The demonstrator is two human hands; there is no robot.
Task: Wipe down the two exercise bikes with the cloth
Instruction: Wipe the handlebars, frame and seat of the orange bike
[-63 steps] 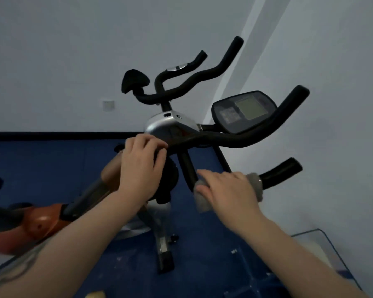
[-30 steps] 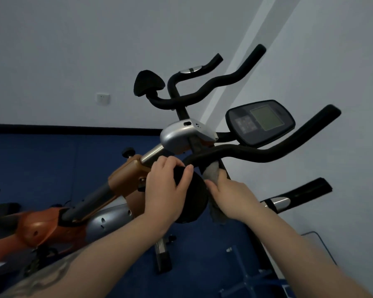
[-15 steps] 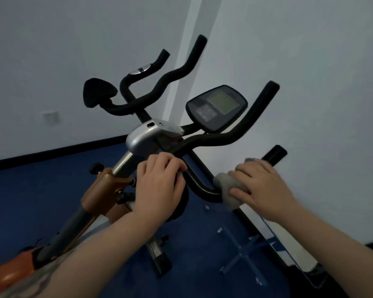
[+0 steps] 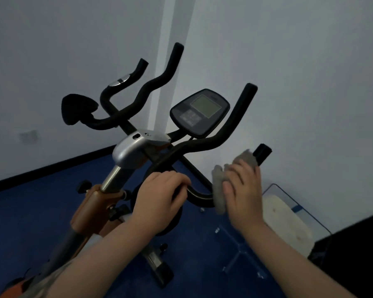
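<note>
Against pale walls and blue floor, the left hand [image 4: 159,194] clenches the exercise bike's handlebar [image 4: 199,195] to steady it, while the right hand [image 4: 242,190] wraps the cloth [image 4: 219,190] around its lower bar, seemingly mid-wipe.

The curved black handlebar [image 4: 205,145] looks matt, like foam or rubber padding, with a glossier stretch of bare black tube low down near the grey cloth [image 4: 219,190]. That cloth looks soft and slightly fuzzy. The silver clamp housing [image 4: 130,148] has a smooth satin sheen, and the round steel post [image 4: 112,177] beneath it looks polished metal. The orange-brown frame sleeve [image 4: 91,205] appears to be smooth painted metal. The dark oval console [image 4: 199,111] looks like smooth plastic with a dull grey-green screen. The blue floor [image 4: 30,211] is matt.
</note>
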